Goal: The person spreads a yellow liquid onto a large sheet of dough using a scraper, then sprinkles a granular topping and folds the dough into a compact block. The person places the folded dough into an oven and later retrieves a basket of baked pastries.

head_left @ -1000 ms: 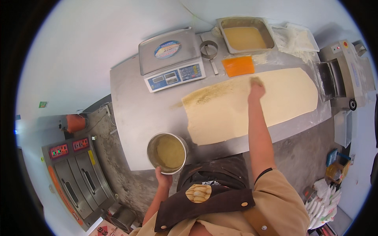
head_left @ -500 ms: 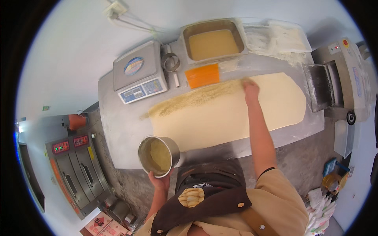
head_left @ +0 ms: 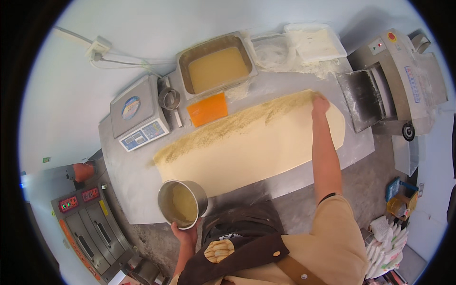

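The dough sheet [head_left: 251, 154] lay along the tabletop's [head_left: 123, 185] near edge, yellowish powder [head_left: 228, 130] streaking its far side. Your right hand [head_left: 320, 103] was at its far right corner, fingers bunched; I couldn't tell whether they held anything. Your left hand [head_left: 185, 233] clasped the steel pot [head_left: 200, 193] by the near edge, mouth up, seemingly keeping powder within reach.

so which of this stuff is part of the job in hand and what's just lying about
In use:
- dough sheet, right hand at its far edge
- yellowish crumbs on the dough
- pot, in the left hand

Apparently just lying about:
- scale
- orange sheet
- metal pan
- oven
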The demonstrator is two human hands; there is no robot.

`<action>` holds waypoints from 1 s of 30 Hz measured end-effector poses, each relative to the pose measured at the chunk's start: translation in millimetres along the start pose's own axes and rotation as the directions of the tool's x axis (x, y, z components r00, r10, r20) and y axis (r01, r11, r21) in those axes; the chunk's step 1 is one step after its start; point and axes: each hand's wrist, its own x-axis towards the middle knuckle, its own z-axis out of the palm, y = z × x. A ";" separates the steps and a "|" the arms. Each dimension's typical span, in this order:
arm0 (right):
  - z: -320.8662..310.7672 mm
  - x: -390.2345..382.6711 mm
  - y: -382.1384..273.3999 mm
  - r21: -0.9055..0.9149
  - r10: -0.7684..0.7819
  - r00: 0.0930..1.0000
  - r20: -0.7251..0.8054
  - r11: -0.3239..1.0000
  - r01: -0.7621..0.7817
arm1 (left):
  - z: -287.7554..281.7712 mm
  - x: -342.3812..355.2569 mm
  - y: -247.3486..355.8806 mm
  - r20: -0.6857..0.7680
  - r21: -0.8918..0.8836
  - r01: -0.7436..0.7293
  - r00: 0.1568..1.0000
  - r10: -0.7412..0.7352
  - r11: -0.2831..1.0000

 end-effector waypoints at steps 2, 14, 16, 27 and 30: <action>-1.0 12.7 -5.5 0.390 0.022 0.998 0.059 0.920 -0.043 | -0.3 -5.1 -3.3 -0.004 -0.022 0.008 1.000 -0.008 1.000; -32.3 -138.5 -19.3 0.671 0.143 0.884 0.445 0.601 -0.435 | -11.7 -2.0 2.1 0.025 -0.068 0.006 1.000 -0.005 0.998; -45.1 -159.2 -23.8 0.649 0.123 0.883 0.453 0.634 -0.421 | -23.7 8.7 5.0 0.008 -0.112 0.011 1.000 -0.010 0.994; 28.5 -404.5 -44.5 0.379 0.173 0.709 0.684 0.746 -0.548 | -161.7 46.7 44.4 -0.018 -0.183 -0.060 0.998 0.058 0.981; 64.8 -442.7 -39.1 0.545 0.106 0.859 0.500 0.733 -0.408 | -217.1 52.6 61.9 -0.023 -0.206 -0.103 0.995 0.100 0.973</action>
